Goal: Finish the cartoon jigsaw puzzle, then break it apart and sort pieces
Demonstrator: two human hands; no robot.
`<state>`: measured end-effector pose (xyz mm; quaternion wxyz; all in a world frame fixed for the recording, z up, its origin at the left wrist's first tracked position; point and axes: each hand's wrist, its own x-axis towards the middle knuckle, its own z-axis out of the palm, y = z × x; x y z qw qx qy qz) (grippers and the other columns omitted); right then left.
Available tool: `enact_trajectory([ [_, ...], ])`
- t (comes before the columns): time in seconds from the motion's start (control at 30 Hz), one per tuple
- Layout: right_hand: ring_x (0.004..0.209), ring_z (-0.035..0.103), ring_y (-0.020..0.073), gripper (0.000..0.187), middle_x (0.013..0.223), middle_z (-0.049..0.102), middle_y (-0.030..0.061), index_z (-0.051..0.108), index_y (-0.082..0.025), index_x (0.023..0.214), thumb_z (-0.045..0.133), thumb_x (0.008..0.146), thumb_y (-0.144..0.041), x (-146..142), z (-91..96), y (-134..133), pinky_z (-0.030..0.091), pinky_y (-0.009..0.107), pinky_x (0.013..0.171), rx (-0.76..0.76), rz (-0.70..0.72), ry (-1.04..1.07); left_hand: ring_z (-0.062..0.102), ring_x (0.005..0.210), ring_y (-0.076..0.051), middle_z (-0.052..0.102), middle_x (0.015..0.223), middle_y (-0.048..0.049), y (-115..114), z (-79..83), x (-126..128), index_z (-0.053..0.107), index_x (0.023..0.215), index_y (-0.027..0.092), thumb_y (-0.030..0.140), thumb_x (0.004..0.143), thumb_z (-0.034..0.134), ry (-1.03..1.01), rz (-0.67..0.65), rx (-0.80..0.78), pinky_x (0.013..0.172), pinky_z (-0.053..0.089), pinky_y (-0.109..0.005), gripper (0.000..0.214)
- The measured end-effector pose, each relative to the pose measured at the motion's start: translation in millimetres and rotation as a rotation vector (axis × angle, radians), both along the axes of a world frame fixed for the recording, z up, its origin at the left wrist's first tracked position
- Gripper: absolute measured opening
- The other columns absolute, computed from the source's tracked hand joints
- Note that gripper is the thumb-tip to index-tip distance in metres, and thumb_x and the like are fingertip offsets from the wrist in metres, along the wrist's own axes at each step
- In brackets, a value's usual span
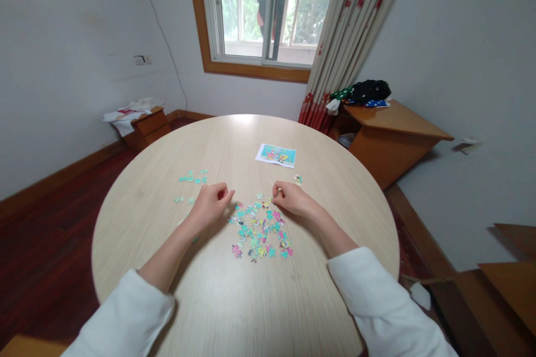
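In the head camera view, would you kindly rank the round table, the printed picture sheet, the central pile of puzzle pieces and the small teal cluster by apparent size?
1. Round table, by far the largest.
2. Central pile of puzzle pieces.
3. Printed picture sheet; it lies farther from the camera, so its place against the pile is unsure.
4. Small teal cluster.

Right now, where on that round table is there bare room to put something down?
The near part of the table, between the two sleeves, is bare. So is the far left, beyond the small teal pieces. It is crowded between the left hand and right hand, where the puzzle pile lies, below the picture sheet.
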<state>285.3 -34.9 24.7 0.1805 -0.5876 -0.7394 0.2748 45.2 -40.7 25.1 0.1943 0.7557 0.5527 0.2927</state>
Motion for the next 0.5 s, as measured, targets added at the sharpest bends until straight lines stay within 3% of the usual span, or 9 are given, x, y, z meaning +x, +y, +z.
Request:
enact_trajectory([
  [0.2, 0.054, 0.047, 0.0096, 0.007, 0.055, 0.053, -0.0034, 0.056, -0.016, 0.07, 0.058, 0.072, -0.011, -1.3, 5.9, -1.6, 0.031, 0.021, 0.057, 0.044, -0.015, -0.025, 0.034, 0.049, -0.01, 0.037, 0.047, 0.0039, 1.3, -3.5, -0.7, 0.034, 0.05, 0.02, 0.034, 0.078, 0.045, -0.021, 0.01, 0.034, 0.053, 0.025, -0.027, 0.033],
  [0.4, 0.055, 0.051, 0.0113, 0.008, 0.059, 0.059, 0.0022, 0.058, -0.015, 0.067, 0.057, 0.074, -0.019, 32.5, 13.2, 8.4, 0.032, 0.023, 0.054, 0.094, -0.257, 0.035, 0.033, 0.048, -0.009, 0.036, 0.046, 0.0051, 1.6, -2.8, -0.7, 0.034, 0.05, 0.02, 0.034, 0.077, 0.045, -0.058, 0.029, 0.081, 0.052, 0.023, -0.026, 0.033],
  [0.5, 0.053, 0.05, 0.0107, 0.008, 0.059, 0.06, 0.0023, 0.059, -0.015, 0.065, 0.06, 0.07, -0.021, 49.4, 10.2, 11.9, 0.032, 0.023, 0.052, -0.002, -0.21, 0.041, 0.034, 0.048, -0.009, 0.036, 0.047, 0.0053, 1.0, -1.6, -0.7, 0.034, 0.05, 0.02, 0.034, 0.077, 0.045, -0.049, 0.033, 0.08, 0.052, 0.024, -0.025, 0.033],
])
